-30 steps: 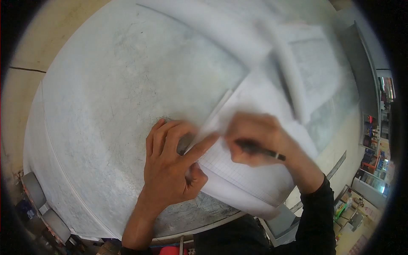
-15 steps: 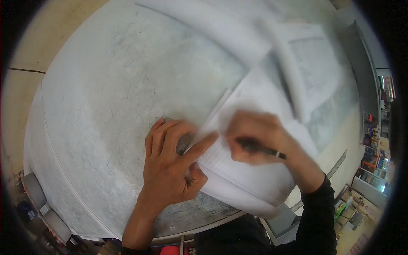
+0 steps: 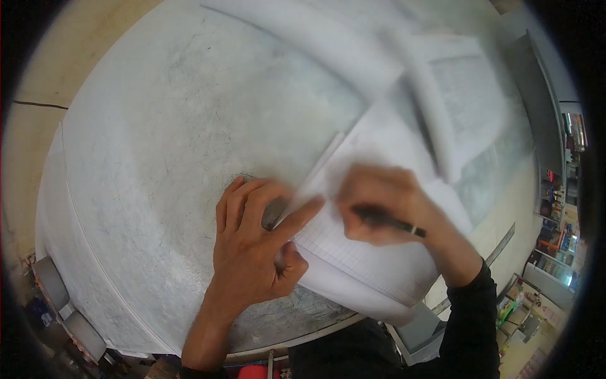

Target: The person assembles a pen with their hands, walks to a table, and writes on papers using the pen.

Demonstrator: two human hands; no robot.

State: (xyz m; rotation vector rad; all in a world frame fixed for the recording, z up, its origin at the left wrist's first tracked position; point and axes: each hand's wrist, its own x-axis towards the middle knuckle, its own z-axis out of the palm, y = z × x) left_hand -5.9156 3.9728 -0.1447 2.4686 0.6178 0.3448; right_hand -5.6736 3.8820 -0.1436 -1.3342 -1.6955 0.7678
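Note:
A dark pen with a light band near its end is held in my right hand, over a sheet of grid-lined paper. The pen's tip is hidden by the fingers, which look blurred. My left hand lies at the paper's left edge, its fingers spread and curved down onto the pale, scratched table. One of its fingers reaches onto the paper towards my right hand. The paper's near edge curls over towards the table's front rim.
More papers, blurred and partly curled, lie beyond the grid paper at the upper right. Grey seats stand at the lower left. Shelves with small items are at the far right. Something red shows below the table's front edge.

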